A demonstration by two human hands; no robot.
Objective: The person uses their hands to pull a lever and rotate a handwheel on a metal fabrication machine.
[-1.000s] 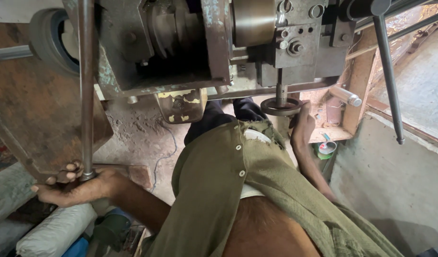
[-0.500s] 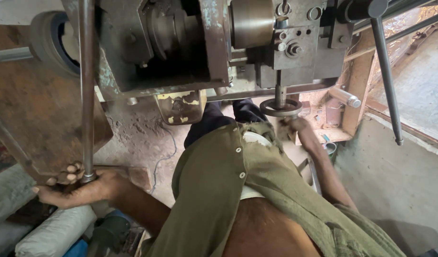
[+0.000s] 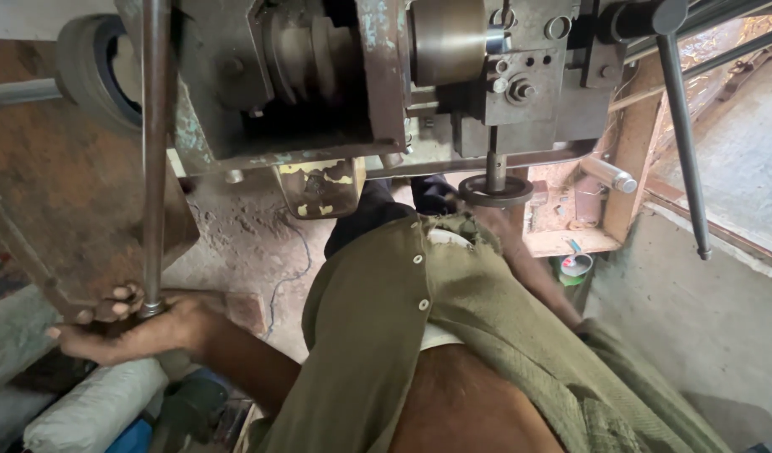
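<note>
Left hand (image 3: 122, 327) grips the vertical lever (image 3: 153, 151); right hand (image 3: 491, 222) under handwheel (image 3: 495, 191), grip unclear

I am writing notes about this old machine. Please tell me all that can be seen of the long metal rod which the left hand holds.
The long metal rod is a slim, round, grey steel bar with a dull, worn surface. It stands almost upright at the left of the machine, in front of a rusty brown plate, and its top runs out of the picture. The left hand grips its lower end, fingers curled around it. How it joins the machine cannot be seen.
</note>
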